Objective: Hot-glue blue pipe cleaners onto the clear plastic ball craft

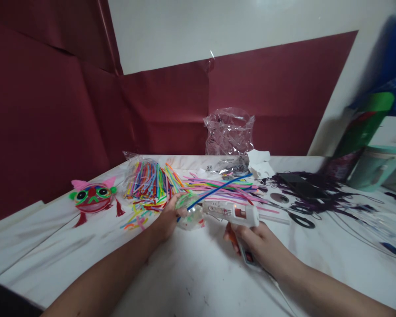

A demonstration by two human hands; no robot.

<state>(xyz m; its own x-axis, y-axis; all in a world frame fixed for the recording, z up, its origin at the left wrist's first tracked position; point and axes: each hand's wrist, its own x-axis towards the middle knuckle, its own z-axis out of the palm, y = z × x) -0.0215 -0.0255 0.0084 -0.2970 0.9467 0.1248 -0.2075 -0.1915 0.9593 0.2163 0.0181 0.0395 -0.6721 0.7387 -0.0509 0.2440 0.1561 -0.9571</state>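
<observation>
My right hand [255,240] is wrapped round the grip of a white hot glue gun [231,212], its nozzle pointing left. The nozzle tip is close to a clear, rounded plastic piece [194,218] with green on its upper part; whether they touch I cannot tell. My left hand [171,218] grips that piece from its left side, fingers partly hidden behind it. Across the clear piece runs a blue pipe cleaner [219,189], slanting up to the right. At the left sits a finished-looking face ornament [94,200] with pink ears, black-and-white eyes and red tassels.
Colourful pipe cleaners [148,180] spill from a plastic bag, with longer pink ones [224,187] beside them. Black-handled scissors [302,220], a dark phone [300,185] on purple strands, and a pale green mug [372,167] stand right. A crumpled clear bag [229,132] is behind.
</observation>
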